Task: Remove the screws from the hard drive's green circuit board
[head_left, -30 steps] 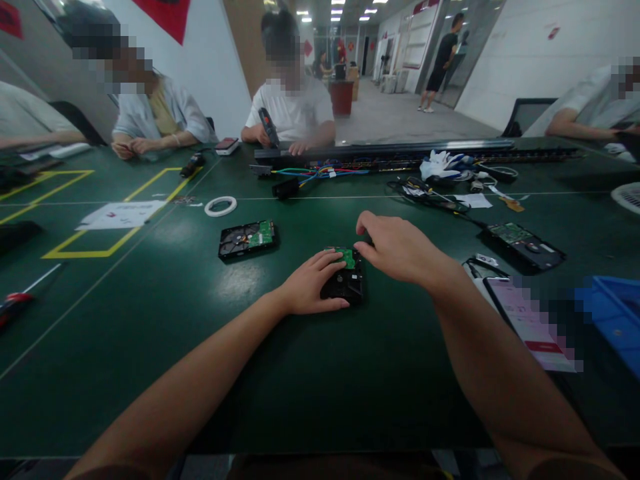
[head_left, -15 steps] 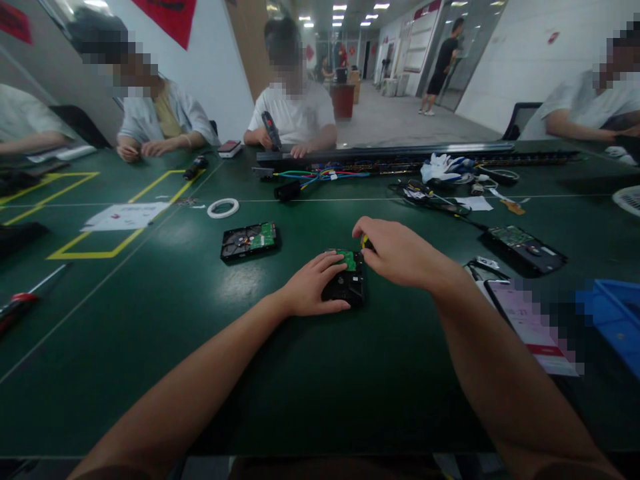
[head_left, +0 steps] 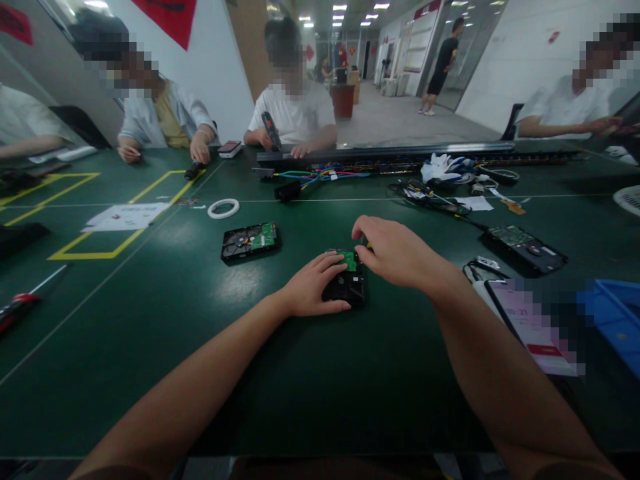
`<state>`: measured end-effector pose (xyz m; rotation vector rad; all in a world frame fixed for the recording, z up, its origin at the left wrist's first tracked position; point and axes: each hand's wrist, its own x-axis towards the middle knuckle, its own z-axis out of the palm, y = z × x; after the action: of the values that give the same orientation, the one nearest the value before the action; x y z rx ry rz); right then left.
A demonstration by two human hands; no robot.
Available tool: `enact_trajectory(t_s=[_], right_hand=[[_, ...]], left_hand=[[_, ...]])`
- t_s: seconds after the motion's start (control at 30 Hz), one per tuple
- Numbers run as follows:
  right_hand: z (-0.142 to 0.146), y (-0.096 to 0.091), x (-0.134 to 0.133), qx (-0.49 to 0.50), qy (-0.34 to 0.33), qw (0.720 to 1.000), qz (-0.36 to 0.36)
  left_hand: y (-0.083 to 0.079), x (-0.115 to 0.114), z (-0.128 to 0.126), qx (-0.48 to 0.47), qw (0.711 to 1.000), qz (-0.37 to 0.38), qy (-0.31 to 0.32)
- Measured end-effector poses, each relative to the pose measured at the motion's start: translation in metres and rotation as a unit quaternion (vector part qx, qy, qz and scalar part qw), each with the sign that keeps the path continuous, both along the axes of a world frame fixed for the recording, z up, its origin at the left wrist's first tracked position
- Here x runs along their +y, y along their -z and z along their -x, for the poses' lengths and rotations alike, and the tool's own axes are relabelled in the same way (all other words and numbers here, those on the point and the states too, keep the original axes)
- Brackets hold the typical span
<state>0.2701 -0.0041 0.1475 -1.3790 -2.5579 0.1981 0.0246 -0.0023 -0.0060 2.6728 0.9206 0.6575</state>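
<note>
A black hard drive (head_left: 347, 285) with a green circuit board lies on the green table (head_left: 310, 387) in front of me. My left hand (head_left: 311, 288) lies flat on its left side, fingers spread over the board and thumb along the near edge, pressing it down. My right hand (head_left: 395, 254) hovers at the drive's far right corner with its fingers curled. It grips a small yellow-and-black tool (head_left: 369, 246), of which only a sliver shows under the fingers, with the tip hidden at the drive.
A second hard drive (head_left: 249, 240) lies to the left and a third (head_left: 525, 244) to the right. Also on the table are a white tape ring (head_left: 223, 208), a red screwdriver (head_left: 19, 305), a phone (head_left: 530, 323), a blue bin (head_left: 617, 313) and coloured cables (head_left: 320, 175). Other people sit around the far edge.
My right hand has gone from loosely spread over the drive's far corner to curled tight on the small tool. The left hand has stayed put. A person at the far left reached towards a black tool.
</note>
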Motion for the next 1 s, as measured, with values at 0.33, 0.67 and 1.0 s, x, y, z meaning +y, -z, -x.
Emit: enact_trajectory(t_s=[0.33, 0.67, 1.0], right_hand=[[-0.0016, -0.0026, -0.0029, 0.006, -0.015, 1.000, 0.006], [0.0012, -0.0011, -0.0025, 0.009, 0.005, 1.000, 0.001], [-0.0031, -0.0011, 0.0032, 0.055, -0.017, 0.998, -0.016]], left_hand=[[-0.0012, 0.0002, -0.0011, -0.004, 1.000, 0.000, 0.004], [-0.0001, 0.0005, 0.0006, 0.004, 1.000, -0.002, 0.004], [-0.0004, 0.0002, -0.0002, -0.002, 1.000, -0.004, 0.003]])
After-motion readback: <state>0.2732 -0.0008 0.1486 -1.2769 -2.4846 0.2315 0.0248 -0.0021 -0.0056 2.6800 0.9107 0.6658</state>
